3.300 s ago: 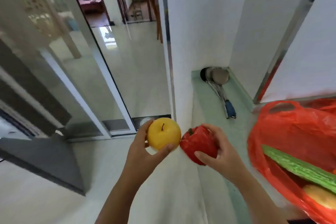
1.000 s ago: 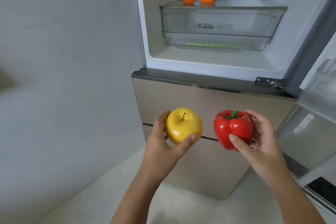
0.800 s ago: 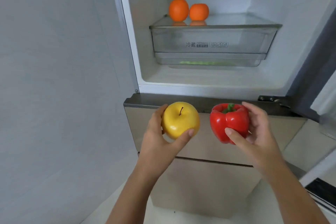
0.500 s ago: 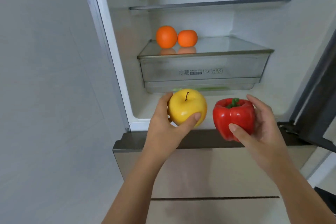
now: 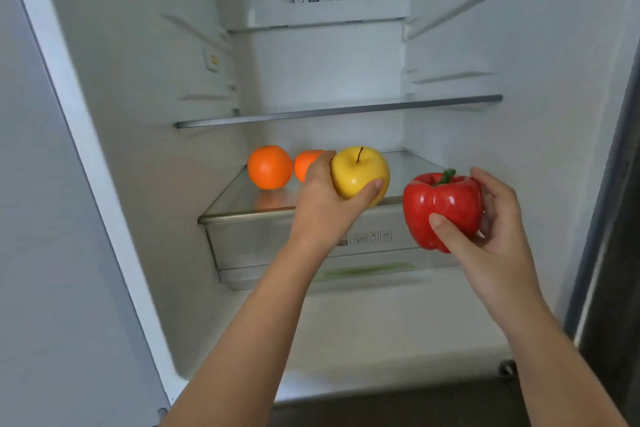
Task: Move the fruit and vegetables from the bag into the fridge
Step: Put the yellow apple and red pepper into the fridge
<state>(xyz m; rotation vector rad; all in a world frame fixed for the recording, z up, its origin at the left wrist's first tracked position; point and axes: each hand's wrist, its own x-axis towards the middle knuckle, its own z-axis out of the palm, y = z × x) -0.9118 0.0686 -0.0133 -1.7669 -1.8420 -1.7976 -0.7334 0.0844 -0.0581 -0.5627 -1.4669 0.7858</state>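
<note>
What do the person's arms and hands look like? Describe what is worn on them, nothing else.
Both forearms are bare to the frame edge: no sleeves in view. The left hand and right hand wear no gloves, and no rings, watch or bracelets show on the fingers or wrists. Nails are short and unpainted.

Yellow apple (image 5: 358, 172) and red pepper (image 5: 443, 210) now raised, seemingly inside fridge (image 5: 138, 87).

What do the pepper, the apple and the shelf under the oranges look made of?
Red pepper: very glossy, hard highlights, uniform colour; could be plastic, can't confirm.
Yellow apple: smooth, waxy sheen, even yellow; real or replica, unclear.
Shelf: clear glass or plastic with a metal-looking front trim; it mirrors the oranges.
</note>
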